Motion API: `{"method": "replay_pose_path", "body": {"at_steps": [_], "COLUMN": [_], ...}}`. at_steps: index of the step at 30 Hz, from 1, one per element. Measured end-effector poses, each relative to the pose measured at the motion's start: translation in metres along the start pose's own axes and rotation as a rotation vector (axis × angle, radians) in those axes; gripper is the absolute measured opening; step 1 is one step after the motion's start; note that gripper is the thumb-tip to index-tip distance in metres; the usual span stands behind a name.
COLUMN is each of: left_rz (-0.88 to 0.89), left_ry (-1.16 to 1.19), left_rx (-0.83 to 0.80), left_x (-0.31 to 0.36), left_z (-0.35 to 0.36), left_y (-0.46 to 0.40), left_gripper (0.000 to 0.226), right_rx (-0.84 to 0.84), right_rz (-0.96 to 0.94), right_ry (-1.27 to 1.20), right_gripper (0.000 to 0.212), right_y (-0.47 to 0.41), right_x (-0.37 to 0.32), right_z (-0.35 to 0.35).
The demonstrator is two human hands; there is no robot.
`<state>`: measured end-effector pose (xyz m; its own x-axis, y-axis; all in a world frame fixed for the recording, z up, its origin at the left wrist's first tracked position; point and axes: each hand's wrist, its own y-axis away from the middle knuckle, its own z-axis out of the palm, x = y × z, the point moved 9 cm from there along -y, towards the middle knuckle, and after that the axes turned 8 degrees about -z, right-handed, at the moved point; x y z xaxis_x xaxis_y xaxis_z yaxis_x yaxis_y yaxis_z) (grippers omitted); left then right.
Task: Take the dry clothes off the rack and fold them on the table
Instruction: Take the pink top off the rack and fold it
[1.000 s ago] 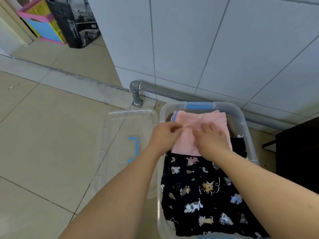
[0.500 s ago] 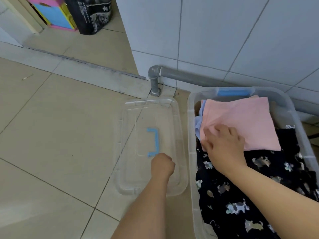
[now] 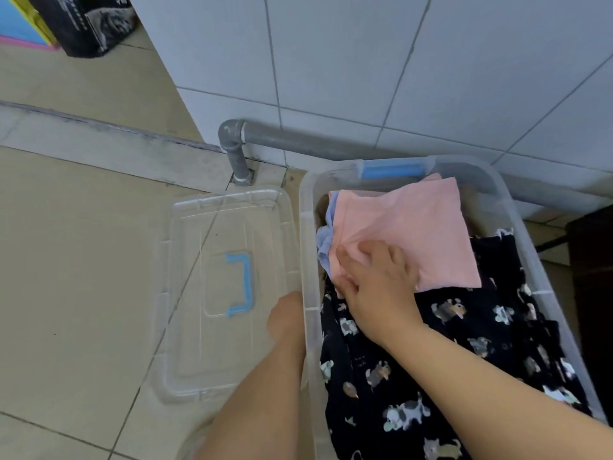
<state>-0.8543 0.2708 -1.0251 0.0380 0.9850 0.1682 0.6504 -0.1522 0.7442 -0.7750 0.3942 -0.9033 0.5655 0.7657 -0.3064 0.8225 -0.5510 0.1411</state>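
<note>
One clear plastic storage bin (image 3: 308, 247) sits on the floor with one clear lid (image 3: 199, 293) beside it, each with one blue handle. Three folded garments show inside the bin: one pink (image 3: 414, 227), one pale blue (image 3: 325, 240) and one black with an animal print (image 3: 447, 343). Two hands are in view, the left hand (image 3: 285, 313) and the right hand (image 3: 378, 290), along with one grey pipe (image 3: 298, 141) and one black bag (image 3: 86, 21).

A clear lid (image 3: 229, 293) with a blue handle (image 3: 241, 285) lies on the tiled floor (image 3: 83, 260) at centre-left. A grey pipe (image 3: 238, 151) runs along the white-tiled wall (image 3: 365, 61). A black bag (image 3: 89, 21) stands upper left.
</note>
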Motion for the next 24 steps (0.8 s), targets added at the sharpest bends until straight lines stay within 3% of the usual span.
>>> {"method": "replay_pose_path", "body": {"at_steps": [5,10,14,20,24], "left_rz": [0.037,-0.006,-0.012,0.082,0.174], "left_ry": [-0.098,0.096,0.21,0.386,0.428], "left_rx": [0.186,0.39,0.539,0.585,0.627], "left_x": [0.002,-0.01,-0.02,-0.022,-0.013], "left_z": [-0.056,-0.14,-0.204,-0.259,-0.29], "left_y": [0.029,0.085,0.136,0.218,0.274], "left_gripper": [0.025,0.024,0.026,0.016,0.022], "right_rx": [-0.249,-0.462,-0.346,-0.204,-0.13], "right_rz": [0.033,-0.035,0.097,0.163,0.161], "right_ry": [-0.064,-0.142,-0.26,-0.274,-0.23], "right_gripper": [0.044,0.045,0.055,0.057,0.053], "right_y": [-0.001,0.019,0.044,0.088,0.119], "right_x": [0.002,-0.016,-0.011,-0.004,-0.009], "right_z": [-0.004,-0.044,-0.099,-0.181,-0.231]}}
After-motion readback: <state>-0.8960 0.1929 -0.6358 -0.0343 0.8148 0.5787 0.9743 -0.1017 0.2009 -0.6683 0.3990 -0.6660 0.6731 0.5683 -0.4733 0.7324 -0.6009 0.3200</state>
